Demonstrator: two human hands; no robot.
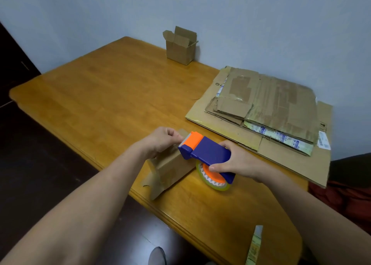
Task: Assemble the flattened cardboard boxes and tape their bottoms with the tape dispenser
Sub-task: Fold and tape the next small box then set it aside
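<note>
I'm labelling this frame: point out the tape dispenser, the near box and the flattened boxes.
tape dispenser (pixel 210 154): head view, blue body.
near box (pixel 170 168): head view, side face.
flattened boxes (pixel 281 100): head view, top sheet.

L hand (pixel 160 140) curled, R hand (pixel 236 161) gripping, both forearms fwd.

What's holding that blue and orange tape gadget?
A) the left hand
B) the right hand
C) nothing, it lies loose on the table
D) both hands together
B: the right hand grips the blue body of the tape dispenser, while the left hand holds the small cardboard box beside it.
</note>
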